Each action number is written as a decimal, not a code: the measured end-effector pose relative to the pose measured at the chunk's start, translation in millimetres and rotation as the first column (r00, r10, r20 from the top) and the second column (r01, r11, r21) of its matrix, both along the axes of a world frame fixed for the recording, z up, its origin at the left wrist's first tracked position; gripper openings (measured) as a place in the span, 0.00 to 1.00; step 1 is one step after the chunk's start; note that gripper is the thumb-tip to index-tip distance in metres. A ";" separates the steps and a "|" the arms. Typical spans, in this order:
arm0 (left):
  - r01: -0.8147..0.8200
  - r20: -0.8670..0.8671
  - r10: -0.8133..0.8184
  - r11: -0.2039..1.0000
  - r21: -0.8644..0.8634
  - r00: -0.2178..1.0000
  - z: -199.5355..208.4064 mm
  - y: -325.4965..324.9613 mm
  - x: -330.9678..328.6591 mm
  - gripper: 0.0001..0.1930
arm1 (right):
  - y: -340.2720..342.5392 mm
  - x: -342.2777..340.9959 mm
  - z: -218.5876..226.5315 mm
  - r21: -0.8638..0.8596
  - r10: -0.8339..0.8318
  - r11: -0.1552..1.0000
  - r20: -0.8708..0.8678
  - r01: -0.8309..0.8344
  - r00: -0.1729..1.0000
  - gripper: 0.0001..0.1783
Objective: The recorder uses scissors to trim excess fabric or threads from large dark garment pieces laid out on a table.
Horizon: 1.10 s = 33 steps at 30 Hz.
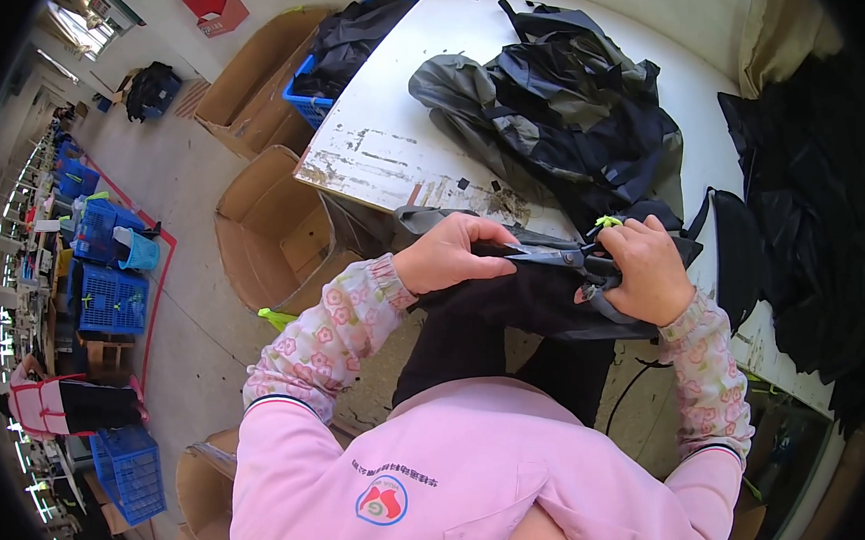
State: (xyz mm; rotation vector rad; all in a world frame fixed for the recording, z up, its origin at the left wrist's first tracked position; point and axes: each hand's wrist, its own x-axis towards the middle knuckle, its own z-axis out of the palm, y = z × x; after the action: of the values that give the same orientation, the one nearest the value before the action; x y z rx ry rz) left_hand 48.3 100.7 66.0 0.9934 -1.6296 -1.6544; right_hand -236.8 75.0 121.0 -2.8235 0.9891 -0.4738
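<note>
My right hand [647,270] is closed around the handles of a pair of scissors [560,257], whose blades point left. Something bright yellow-green [607,222] shows by its knuckles. My left hand [459,252] pinches with thumb and fingers near the blade tips; what lies in the pinch is too small to make out, perhaps an edge of cloth. Beneath both hands a dark grey and black garment [515,302] drapes from the table edge over my lap. Beyond them, a heap of black and grey garments [572,110] lies on the white table [373,139].
Two open cardboard boxes, one nearer [278,216], stand left of the table beside a blue basket [309,106] of dark cloth. Black garments [810,213] hang or pile at the right. Far left, blue crates [113,297] and a person in pink [56,405] line the aisle.
</note>
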 end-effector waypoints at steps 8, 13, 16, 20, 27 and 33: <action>0.018 0.007 -0.018 1.000 0.019 1.000 1.5 0.8 -1.5 0.11 | -0.9 -7.9 1.0 0.056 -0.007 0.998 -0.064 0.011 0.998 0.21; 0.022 0.013 -0.022 1.000 0.022 1.000 2.7 2.0 -2.3 0.11 | 1.7 -3.5 3.3 0.088 0.013 0.996 -0.060 -0.008 0.998 0.16; 0.022 0.025 -0.022 1.000 0.010 0.999 5.0 2.4 -3.6 0.11 | 1.5 -5.2 0.4 0.084 0.006 0.996 -0.064 0.000 0.998 0.16; 0.033 0.000 -0.033 0.999 0.033 0.999 5.8 3.7 -3.9 0.11 | -0.1 -12.0 -10.7 0.095 0.004 0.995 -0.067 0.002 0.998 0.15; 0.013 -0.031 -0.012 1.000 0.014 0.999 4.6 6.2 -5.6 0.11 | 5.6 -10.7 -10.5 0.161 0.004 0.987 0.013 -0.006 1.000 0.14; 0.010 0.000 -0.010 1.000 0.020 1.000 4.2 7.4 0.4 0.12 | 4.6 -3.8 -6.3 0.121 0.022 0.992 0.002 -0.022 1.000 0.14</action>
State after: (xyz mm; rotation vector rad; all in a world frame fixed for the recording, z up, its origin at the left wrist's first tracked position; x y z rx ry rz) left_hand 48.7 108.2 70.2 0.9963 -1.6237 -1.6807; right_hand -240.6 79.5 114.7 -2.7237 0.9519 -0.3983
